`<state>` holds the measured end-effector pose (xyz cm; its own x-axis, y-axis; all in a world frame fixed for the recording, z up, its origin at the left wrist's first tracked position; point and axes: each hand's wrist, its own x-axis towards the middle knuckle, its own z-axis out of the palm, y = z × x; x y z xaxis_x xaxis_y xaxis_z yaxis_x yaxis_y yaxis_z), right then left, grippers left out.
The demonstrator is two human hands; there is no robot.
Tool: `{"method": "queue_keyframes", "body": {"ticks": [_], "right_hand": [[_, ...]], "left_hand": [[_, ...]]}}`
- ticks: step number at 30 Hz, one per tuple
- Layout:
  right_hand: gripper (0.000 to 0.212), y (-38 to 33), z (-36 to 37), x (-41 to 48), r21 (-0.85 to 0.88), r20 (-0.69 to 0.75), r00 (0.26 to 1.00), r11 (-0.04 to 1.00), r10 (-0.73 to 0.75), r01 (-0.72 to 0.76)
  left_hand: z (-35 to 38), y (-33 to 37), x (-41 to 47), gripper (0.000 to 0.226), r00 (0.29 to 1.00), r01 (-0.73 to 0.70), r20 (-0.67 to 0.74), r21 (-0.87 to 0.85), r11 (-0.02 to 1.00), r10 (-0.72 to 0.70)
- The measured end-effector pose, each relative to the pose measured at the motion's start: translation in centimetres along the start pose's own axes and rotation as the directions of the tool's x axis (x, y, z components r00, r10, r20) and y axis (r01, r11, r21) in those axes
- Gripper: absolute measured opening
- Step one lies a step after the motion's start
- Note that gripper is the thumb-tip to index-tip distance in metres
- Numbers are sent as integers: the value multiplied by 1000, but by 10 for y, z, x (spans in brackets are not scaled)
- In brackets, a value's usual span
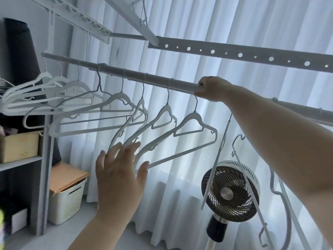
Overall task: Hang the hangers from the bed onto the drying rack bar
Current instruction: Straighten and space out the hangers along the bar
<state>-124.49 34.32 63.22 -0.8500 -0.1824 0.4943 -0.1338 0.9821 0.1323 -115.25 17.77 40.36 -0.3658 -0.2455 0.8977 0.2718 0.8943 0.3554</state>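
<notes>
Several white hangers hang in a row from the grey drying rack bar [137, 77], which slopes from upper left down to the right. My right hand [210, 88] is up at the bar, its fingers curled round the metal hook of the rightmost hanger [187, 134] in that row. My left hand [119, 170] is lower, fingers spread and straight, the fingertips touching the lower left ends of the hangers [133, 123] nearest that one. Two more hangers [239, 170] dangle edge-on under my right forearm. The bed is out of view.
A perforated rack beam [252, 55] runs above the bar, white curtains behind. A standing fan [228, 193] is at lower right. On the left are a shelf unit [43, 168] with a wooden box [19, 147] and a white lidded basket [66, 197] on the floor.
</notes>
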Motion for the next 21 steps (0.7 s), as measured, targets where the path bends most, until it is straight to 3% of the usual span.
{"method": "queue_keyframes", "body": {"ticks": [7,21], "right_hand": [[33,-2,3,3,51,-14,999,998,29,-28],[33,-1,0,0,84,-8,1000,996,24,-23]], "left_hand": [[2,-2,-3,26,999,-37,-30,21,999,38],[6,7,-18,26,994,-109,-19,-142,984,107]]}}
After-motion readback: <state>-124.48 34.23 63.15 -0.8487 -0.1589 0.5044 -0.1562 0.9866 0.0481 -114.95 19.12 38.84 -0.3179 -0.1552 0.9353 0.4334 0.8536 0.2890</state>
